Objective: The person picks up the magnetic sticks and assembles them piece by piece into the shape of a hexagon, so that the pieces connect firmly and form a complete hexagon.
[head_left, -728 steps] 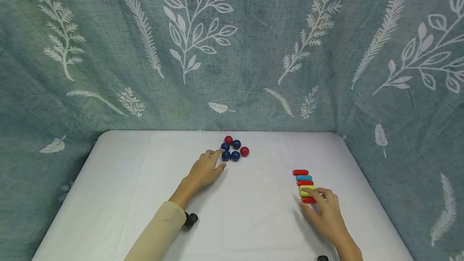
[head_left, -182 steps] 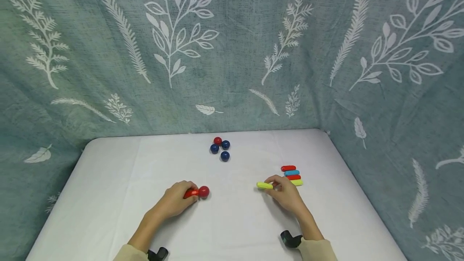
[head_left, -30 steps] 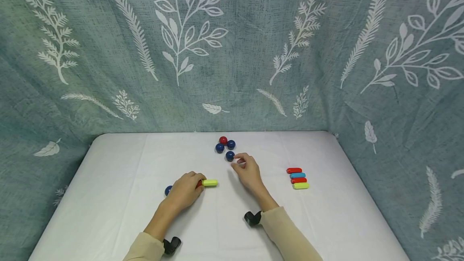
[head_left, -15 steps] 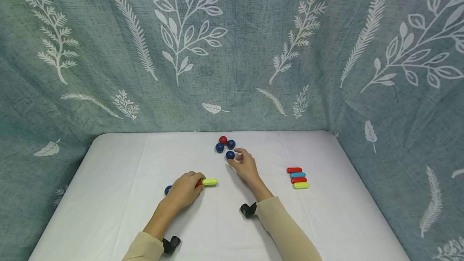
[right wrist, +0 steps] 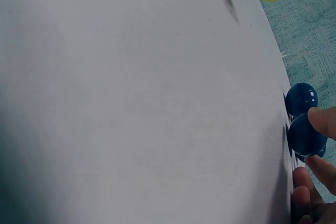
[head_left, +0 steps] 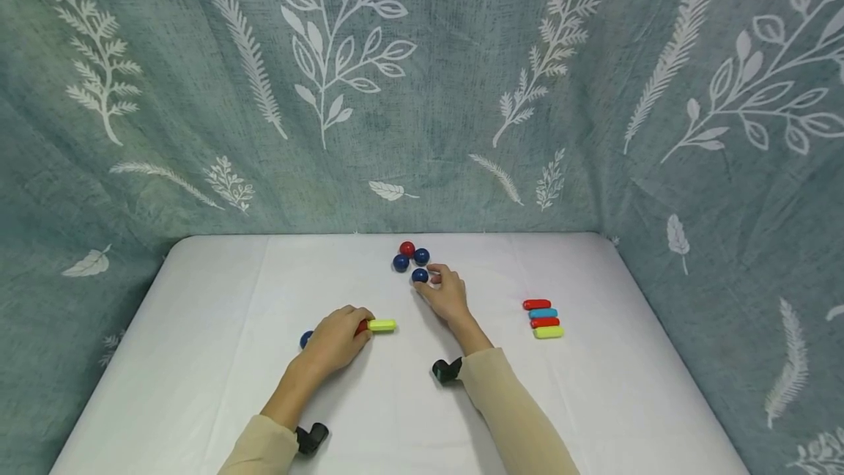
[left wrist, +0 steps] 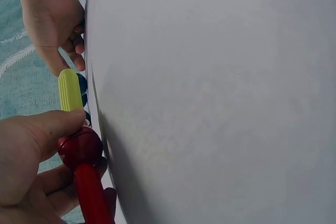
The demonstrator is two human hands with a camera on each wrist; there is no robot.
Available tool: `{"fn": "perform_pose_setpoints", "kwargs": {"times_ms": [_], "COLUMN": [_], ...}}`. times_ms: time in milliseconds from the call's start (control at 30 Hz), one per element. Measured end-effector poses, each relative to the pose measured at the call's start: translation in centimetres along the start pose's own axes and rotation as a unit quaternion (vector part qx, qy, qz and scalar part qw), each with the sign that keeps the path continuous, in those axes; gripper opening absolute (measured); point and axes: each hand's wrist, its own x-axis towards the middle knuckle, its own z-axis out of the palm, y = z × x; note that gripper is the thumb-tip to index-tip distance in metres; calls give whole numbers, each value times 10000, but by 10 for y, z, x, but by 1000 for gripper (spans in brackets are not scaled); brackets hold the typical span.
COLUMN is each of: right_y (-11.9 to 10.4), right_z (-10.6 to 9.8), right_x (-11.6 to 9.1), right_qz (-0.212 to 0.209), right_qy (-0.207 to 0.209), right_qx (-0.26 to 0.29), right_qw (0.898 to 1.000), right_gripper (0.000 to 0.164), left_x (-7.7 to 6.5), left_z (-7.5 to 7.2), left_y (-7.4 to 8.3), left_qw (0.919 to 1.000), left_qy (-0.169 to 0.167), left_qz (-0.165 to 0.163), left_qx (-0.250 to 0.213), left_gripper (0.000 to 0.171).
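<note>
My left hand (head_left: 338, 339) grips a joined row of toy pieces, thumb and fingers around the red ball (left wrist: 80, 148). A yellow stick (head_left: 382, 325) juts from that ball to the right, and a red stick (left wrist: 92, 192) runs from its other side under the palm. A blue ball (head_left: 306, 339) shows past the hand's left side. At the back middle, my right hand (head_left: 447, 295) pinches another blue ball (right wrist: 306, 135) between thumb and fingertip. The yellow stick's free end in the right wrist view bears a round grey metal disc.
Behind the pinched ball sit a red ball (head_left: 406, 248) and two blue balls (head_left: 401, 263). On the right, red, blue and yellow sticks (head_left: 549, 332) lie in a stack of short rows. A white-covered table (head_left: 217, 299) ends at a patterned green cloth (head_left: 448, 189).
Since six seconds ago the yellow stick has gone from my right hand onto the left hand's red ball. Over the last second my right hand has moved left and taken hold of a blue ball.
</note>
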Motion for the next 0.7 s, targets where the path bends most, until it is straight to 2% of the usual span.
{"fn": "perform_pose_setpoints", "kwargs": {"times_ms": [500, 700], "right_y": [-3, -1], "right_z": [10, 6], "right_x": [-4, -4], "right_qz": [-173, -159], "right_qy": [-29, 157], "right_qx": [-136, -314], "right_qw": [9998, 9993], "right_gripper": [46, 45], "left_x": [-6, -1], "left_z": [-3, -2], "left_y": [-8, -3], "left_qw": [9998, 9998], "left_qy": [-23, -16], "left_qz": [-208, -100], "left_qx": [-43, -154], "left_gripper": [26, 25]}}
